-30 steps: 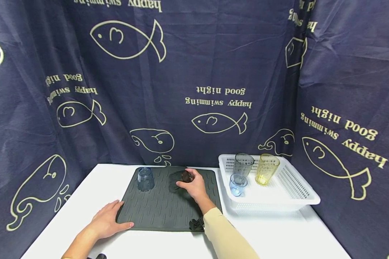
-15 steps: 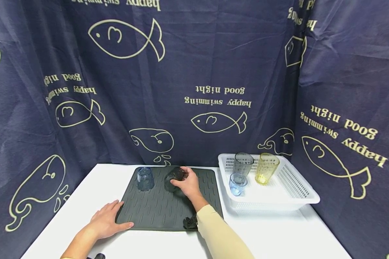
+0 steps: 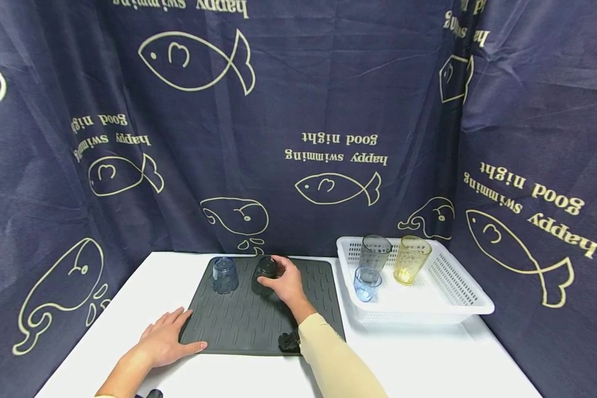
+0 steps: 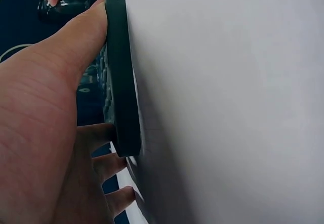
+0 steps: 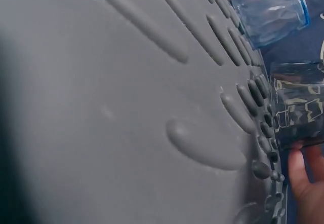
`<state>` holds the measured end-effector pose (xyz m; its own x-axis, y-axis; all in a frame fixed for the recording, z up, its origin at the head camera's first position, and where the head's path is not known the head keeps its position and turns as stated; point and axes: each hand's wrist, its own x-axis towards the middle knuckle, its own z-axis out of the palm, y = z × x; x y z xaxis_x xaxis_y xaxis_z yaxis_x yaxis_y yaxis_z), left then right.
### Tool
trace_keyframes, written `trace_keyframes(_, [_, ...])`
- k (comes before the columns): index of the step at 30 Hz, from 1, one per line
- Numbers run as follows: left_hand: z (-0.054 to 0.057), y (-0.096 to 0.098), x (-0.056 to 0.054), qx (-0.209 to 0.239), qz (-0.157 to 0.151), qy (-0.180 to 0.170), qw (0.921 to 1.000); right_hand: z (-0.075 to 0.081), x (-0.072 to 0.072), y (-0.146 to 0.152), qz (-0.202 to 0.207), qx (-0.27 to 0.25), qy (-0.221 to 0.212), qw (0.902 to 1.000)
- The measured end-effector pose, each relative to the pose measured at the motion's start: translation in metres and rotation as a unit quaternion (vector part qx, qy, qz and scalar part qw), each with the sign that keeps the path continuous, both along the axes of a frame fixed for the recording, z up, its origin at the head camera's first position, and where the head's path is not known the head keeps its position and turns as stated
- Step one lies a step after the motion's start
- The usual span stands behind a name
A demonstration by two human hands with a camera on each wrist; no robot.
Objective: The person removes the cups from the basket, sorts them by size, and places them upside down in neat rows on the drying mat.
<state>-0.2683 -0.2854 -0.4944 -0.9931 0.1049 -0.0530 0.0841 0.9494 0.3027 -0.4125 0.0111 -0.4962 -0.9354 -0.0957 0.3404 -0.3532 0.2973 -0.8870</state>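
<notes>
My right hand (image 3: 288,283) grips a dark transparent drinking glass (image 3: 265,271) that stands upside down at the back of a dark grey drying mat (image 3: 244,331). In the right wrist view the glass (image 5: 299,102) has its rim right at the ridged mat, with fingertips (image 5: 297,165) on its side. To its left, a blue glass (image 3: 225,276) is also upside down on the mat. My left hand (image 3: 163,338) rests at the mat's front left corner, fingers spread. The left wrist view shows its thumb (image 4: 86,31) over the mat's edge (image 4: 121,82).
Right of the mat stands a white perforated basket (image 3: 428,314). It holds a grey glass (image 3: 375,254), a yellow glass (image 3: 412,260) and a small light-blue glass (image 3: 367,284). A dark blue curtain (image 3: 338,110) encloses the white table (image 3: 388,354) at the back and sides.
My right hand has moved left with the dark glass, which has gone from tilted to upside down on the mat beside the blue glass. The left hand has stayed in place.
</notes>
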Motion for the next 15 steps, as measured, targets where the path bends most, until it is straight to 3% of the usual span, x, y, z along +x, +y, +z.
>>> trace_keyframes(9, [0.0023, 0.0024, 0.0006, 0.003, 0.001, -0.005, 1.0, -0.0003, 0.0016, -0.0001, -0.019, 0.025, -0.002, 0.9995])
trace_keyframes(15, [0.0003, 0.0004, -0.0005, -0.001, 0.001, -0.008, 1.0, -0.0028, 0.0003, 0.0014, -0.004, 0.016, -0.013, 0.9998])
